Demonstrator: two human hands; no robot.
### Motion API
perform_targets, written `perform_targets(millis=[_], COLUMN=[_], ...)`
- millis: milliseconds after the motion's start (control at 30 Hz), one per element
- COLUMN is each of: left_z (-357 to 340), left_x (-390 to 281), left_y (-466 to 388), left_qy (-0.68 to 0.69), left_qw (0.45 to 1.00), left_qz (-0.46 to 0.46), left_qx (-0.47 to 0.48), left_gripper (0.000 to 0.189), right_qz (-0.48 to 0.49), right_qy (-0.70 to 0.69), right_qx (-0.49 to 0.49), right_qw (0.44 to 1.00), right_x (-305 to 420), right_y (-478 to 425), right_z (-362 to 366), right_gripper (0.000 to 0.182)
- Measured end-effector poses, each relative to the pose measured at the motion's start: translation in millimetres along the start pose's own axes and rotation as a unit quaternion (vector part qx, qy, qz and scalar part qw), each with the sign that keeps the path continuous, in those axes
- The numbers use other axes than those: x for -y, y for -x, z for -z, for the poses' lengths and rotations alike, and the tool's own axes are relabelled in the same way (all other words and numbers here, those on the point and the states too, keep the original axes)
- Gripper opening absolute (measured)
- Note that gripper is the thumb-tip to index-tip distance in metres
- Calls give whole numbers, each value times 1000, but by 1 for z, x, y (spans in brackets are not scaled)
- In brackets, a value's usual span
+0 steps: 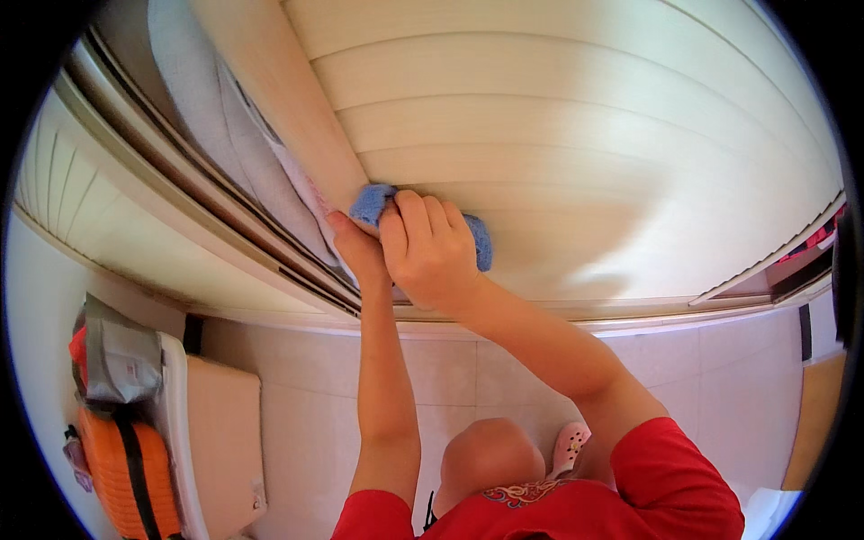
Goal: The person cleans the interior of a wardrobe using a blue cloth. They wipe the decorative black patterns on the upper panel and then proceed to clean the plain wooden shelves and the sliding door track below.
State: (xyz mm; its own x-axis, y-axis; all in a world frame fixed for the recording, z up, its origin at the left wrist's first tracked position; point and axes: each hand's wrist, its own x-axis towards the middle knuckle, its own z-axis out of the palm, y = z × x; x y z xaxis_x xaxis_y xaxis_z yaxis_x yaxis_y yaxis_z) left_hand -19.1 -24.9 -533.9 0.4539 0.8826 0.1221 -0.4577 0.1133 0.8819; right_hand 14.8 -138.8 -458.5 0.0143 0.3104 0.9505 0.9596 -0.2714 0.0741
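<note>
My right hand (432, 250) grips a blue cloth (480, 241), pressed against the front of a cream slatted wardrobe door (499, 121). One end of the cloth sticks out past the fingers near the door's smooth side stile (317, 128). My left hand (361, 250) is at the stile's edge, just left of the right hand, and holds it. Some of its fingers are hidden behind the right hand and the door. Beside that edge, grey fabric (250, 155) and a bit of pink fabric show in the gap.
A second cream door panel (155, 250) stands left, behind sliding tracks (223, 216). On the tiled floor (432, 364) at lower left are an orange ribbed suitcase (145, 466), a grey bag (121, 358) and a beige box-like piece (223, 432). A pink clog (570, 445) is below.
</note>
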Motion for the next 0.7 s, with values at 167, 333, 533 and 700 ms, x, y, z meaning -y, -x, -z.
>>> perform_targets(millis=[167, 333, 533, 700], left_z=[-11, -14, -3, -32], left_x=[-7, -4, -23, -25], left_y=[3, 2, 1, 19], left_qy=[-85, -211, -71, -82], left_qw=[985, 958, 982, 984], left_qz=[-106, -95, 8, -50], left_qx=[-109, -167, -175, -151], left_gripper=[69, 65, 73, 75], right_qz=[-10, 39, -46, -216], right_qy=[-21, 124, 286, 399], right_qx=[24, 24, 52, -20], right_qw=[999, 991, 956, 891], right_x=[-19, -104, -235, -353], right_y=[-4, 22, 78, 130], right_z=[17, 90, 225, 334], right_gripper=[15, 12, 10, 10])
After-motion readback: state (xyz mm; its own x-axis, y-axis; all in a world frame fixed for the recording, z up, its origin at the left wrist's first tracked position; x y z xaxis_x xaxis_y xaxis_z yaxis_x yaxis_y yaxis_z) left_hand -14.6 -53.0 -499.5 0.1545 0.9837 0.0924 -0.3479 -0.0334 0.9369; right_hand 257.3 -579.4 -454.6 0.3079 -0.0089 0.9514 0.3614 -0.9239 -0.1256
